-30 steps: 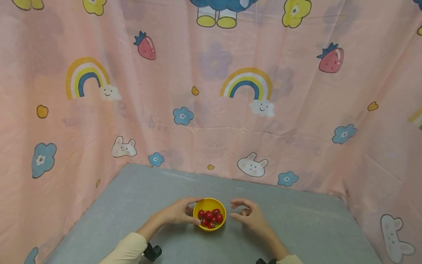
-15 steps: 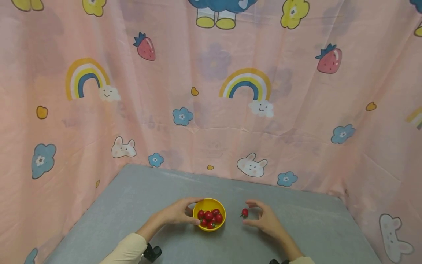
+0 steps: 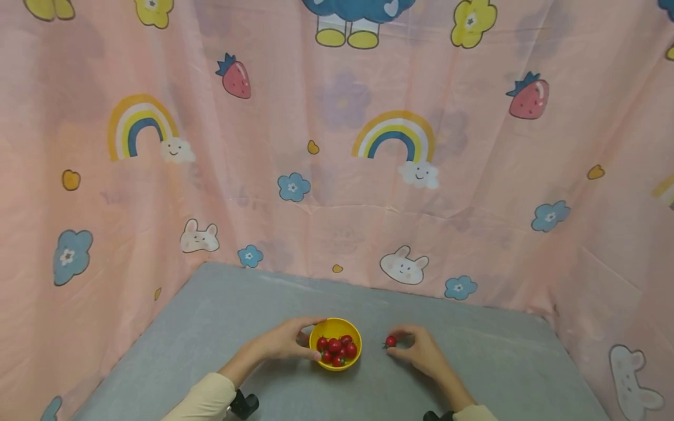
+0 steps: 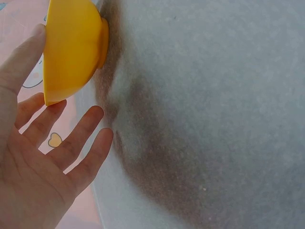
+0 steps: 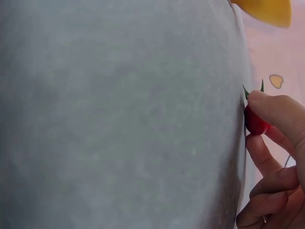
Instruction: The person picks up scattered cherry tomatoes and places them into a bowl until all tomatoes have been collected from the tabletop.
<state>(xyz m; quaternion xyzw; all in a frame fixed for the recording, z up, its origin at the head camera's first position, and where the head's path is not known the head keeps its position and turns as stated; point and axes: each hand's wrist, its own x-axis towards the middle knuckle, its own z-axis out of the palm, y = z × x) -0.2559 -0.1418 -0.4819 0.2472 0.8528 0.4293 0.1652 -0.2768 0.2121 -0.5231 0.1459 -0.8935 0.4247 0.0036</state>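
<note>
In the head view a yellow bowl (image 3: 337, 325) holds several red cherry tomatoes (image 3: 334, 346) with green stems. My left hand (image 3: 286, 340) holds the bowl's left side, thumb at the near rim and fingertips at the far rim. The left wrist view shows the bowl's side (image 4: 71, 47) between the thumb and the fingers, the lower fingers spread below. To the right of the bowl, a single cherry tomato (image 3: 391, 341) is pinched by my right hand (image 3: 418, 351). Seen from the right wrist, the thumb covers part of that tomato (image 5: 256, 120), and its green sepals point toward the bowl.
A grey tabletop (image 3: 295, 403) lies under both hands. Pink printed curtains (image 3: 316, 222) rise along its back and both sides. Black wrist straps (image 3: 244, 403) show at both sleeves.
My right hand has moved right from near the bowl, over the single cherry tomato, and its thumb and fingers have closed on it. My left hand keeps holding the bowl.
</note>
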